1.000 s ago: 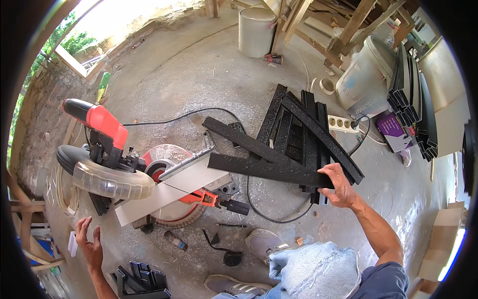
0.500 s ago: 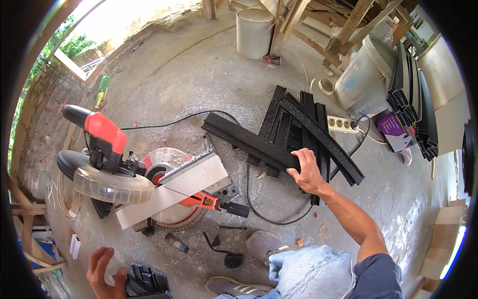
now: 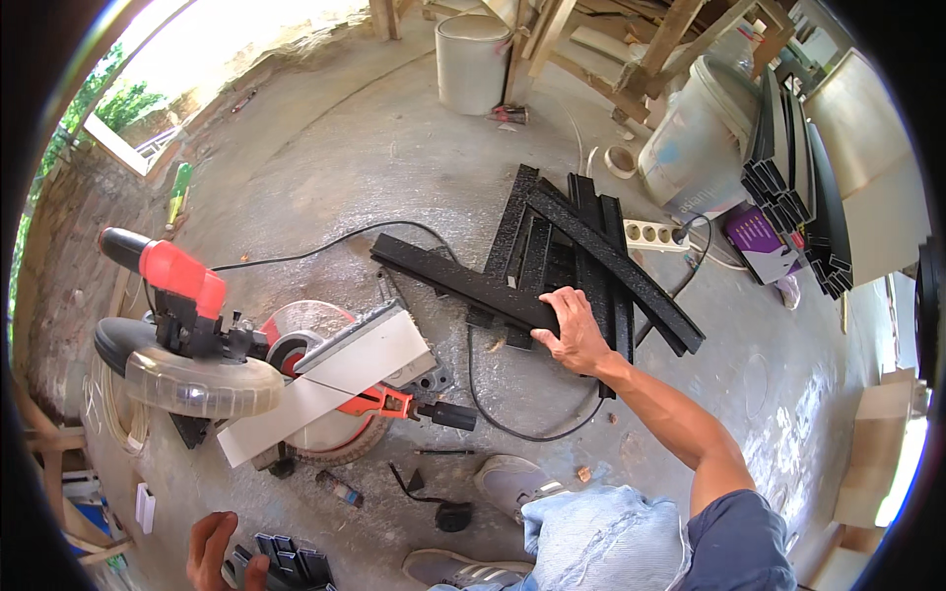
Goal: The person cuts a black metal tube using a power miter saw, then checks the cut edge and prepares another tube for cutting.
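My right hand [image 3: 576, 333] is closed on the near end of a black channel strip [image 3: 458, 281], which lies slantwise over a pile of black strips [image 3: 616, 266]. Thumb and fingers wrap its edge. At the lower left, my left hand [image 3: 212, 554] has its fingers curved and apart from the thumb, right beside a bundle of short black profiles [image 3: 296, 561]; part of this hand is cut off by the picture's rim. Between the hands stands a red and black mitre saw [image 3: 187, 281] with a pale board [image 3: 325, 384] lying across its base.
A tape measure [image 3: 453, 516] and a small bottle [image 3: 338, 489] lie near my shoes [image 3: 512, 483]. A white power strip [image 3: 655, 236] and a black cable [image 3: 532, 433] are on the dusty floor. Buckets [image 3: 471, 74] and stacked black profiles [image 3: 788, 187] stand farther back.
The view has shifted slightly, moving the scene leftward. My left hand has come closer to the short black profiles. My right hand keeps its hold on the black strip.
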Demonstrator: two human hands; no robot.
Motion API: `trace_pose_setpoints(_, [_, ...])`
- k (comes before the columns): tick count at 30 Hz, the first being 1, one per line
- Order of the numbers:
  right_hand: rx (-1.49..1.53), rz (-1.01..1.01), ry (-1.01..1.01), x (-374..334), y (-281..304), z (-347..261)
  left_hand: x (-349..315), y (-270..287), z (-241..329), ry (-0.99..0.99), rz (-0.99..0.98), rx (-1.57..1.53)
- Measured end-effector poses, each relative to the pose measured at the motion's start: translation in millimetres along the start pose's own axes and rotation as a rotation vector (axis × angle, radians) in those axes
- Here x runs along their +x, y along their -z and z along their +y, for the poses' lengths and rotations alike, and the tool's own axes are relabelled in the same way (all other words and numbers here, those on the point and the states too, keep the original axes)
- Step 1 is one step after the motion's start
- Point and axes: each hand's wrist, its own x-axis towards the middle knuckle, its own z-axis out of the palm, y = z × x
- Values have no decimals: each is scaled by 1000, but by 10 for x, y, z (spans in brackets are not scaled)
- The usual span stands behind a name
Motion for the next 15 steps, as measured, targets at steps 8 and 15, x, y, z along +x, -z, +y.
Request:
trace_pose_setpoints(8, [-58,262,35,51,356,128,-14,-6,-58,4,-28,24])
trace_pose_setpoints(15, [-392,326,-127,-125,944,921,-53,14,-146,8,-48,7])
